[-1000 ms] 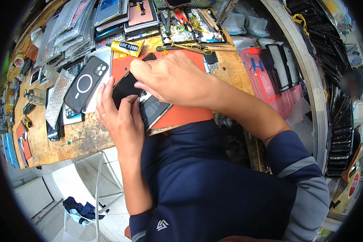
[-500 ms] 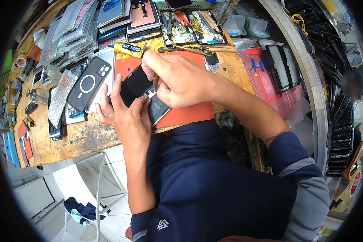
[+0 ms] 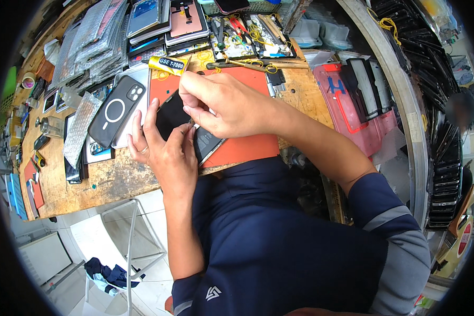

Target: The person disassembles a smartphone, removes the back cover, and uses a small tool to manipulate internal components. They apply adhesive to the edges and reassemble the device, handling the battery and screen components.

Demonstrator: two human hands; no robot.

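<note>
An opened phone (image 3: 208,143) lies on the orange mat (image 3: 250,146), its dark inner body showing near my lap. A black screen panel (image 3: 171,117) adjoins it on the left. My left hand (image 3: 169,157) steadies the phone, thumb and index finger close together at its middle and the other fingers spread over the panel side. Over the phone, my right hand (image 3: 234,105) is closed in a pinch around a slim screwdriver, mostly hidden by the fingers. Where its tip meets the phone is covered by the hands.
Left of the mat lies a black phone case (image 3: 116,109) with a white ring. A yellow glue tube (image 3: 168,64) sits behind the hands. Bubble-wrapped packages (image 3: 87,52) pile up at the back left; a tool tray (image 3: 250,34) stands behind. Right of the bench is a pink plastic tray (image 3: 347,113).
My right hand has shifted slightly left and turned, hiding the tool shaft that showed before. More of the phone's lower body shows now. My left hand stays in place.
</note>
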